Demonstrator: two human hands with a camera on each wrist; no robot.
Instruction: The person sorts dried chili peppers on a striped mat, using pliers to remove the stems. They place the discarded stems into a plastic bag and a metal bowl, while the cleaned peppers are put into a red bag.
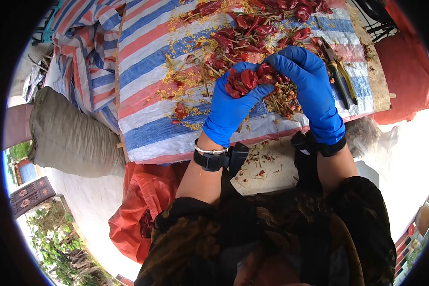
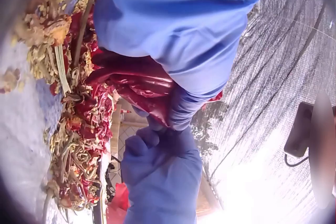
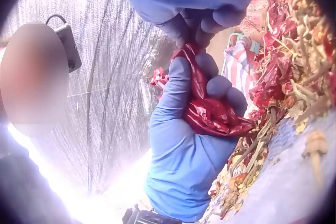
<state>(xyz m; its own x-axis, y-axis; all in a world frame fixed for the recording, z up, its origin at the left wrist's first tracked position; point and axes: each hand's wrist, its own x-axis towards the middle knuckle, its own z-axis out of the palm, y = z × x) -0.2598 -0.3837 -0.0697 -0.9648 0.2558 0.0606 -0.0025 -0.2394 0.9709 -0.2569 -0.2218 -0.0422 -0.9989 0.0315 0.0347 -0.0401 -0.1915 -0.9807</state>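
My left hand [image 1: 233, 107], in a blue glove, grips several dried red chili peppers [image 1: 243, 82]. In the right wrist view the glossy, wrinkled dried chilies [image 3: 210, 112] lie between its thumb and curled fingers. My right hand [image 1: 310, 83], gloved the same way, meets the left hand at the chilies. Its thumb and fingertips pinch the end of one chili, as the right wrist view shows. Just below the hands is a pile of chili stems and caps [image 1: 283, 101]. Further back on the striped sheet [image 1: 145, 71] lie loose dried chilies [image 1: 243, 35] among scattered yellow seeds [image 1: 176, 88].
Pliers [image 1: 341, 76] with black and yellow handles lie on the sheet at right. A red bag [image 1: 140, 200] with chilies inside stands below the table's left side. A full greenish sack [image 1: 74, 136] is further left. Red cloth [image 1: 405, 71] is at far right.
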